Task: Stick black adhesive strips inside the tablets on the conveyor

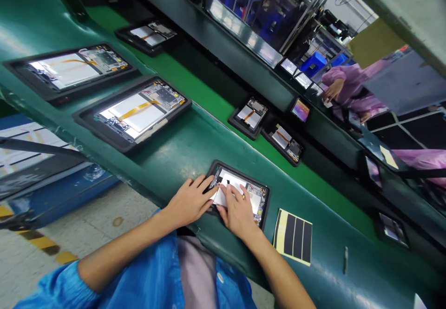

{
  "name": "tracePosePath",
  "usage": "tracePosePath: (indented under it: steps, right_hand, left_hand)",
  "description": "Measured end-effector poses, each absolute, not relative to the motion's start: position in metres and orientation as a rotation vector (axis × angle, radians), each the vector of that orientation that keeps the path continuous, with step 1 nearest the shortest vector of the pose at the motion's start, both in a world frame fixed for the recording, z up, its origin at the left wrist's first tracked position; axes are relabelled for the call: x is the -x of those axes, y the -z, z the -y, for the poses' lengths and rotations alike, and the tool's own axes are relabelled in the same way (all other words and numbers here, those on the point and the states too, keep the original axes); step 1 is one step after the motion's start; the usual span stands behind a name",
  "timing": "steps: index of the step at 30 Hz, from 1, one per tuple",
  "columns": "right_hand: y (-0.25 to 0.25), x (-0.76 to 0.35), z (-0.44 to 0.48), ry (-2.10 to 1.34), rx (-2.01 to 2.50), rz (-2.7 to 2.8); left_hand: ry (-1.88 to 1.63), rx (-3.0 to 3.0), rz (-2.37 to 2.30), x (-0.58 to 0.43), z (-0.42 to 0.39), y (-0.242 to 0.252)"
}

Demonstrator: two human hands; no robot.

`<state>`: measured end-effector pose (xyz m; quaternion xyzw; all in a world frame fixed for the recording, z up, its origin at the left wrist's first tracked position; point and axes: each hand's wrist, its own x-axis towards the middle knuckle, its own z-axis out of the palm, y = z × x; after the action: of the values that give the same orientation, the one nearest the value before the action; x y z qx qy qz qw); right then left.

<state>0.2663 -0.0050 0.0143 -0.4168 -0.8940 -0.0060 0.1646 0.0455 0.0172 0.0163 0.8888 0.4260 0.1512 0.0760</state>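
An opened tablet (264,202) lies in a black tray at the front edge of the green bench, its white battery and circuit board showing. My left hand (190,200) rests over its left side with the fingers stretched out and apart. Over the battery, my right hand (239,209) has its fingers bent but spread, the tips touching the white surface. Both index fingertips come close together beside a small dark spot; whether something tiny lies under them I cannot tell. Just right of the tablet is a yellow sheet (281,227) bearing black adhesive strips (298,237).
Two opened tablets (139,109) (76,69) in black trays lie on the bench to the left. Beyond the bench runs a green conveyor (209,109) with several more tablets. Across it, a person in pink sleeves (348,83) works with their hands. A blue bin (101,183) stands at lower left.
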Motion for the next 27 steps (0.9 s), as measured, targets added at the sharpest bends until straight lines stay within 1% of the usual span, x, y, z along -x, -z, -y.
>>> tracePosePath:
  steps: [16,27]
  right_hand:
    - [-0.0192,-0.2735,-0.0004,-0.073,1.158,2.636]
    - [-0.0197,-0.269,0.0041,0.004,1.167,2.61]
  left_hand:
    - [-0.517,-2.643,-1.28,-0.0445,-0.0141,-0.0091]
    - [-0.487,-2.59,-1.297,-0.0453,-0.0122,-0.0101]
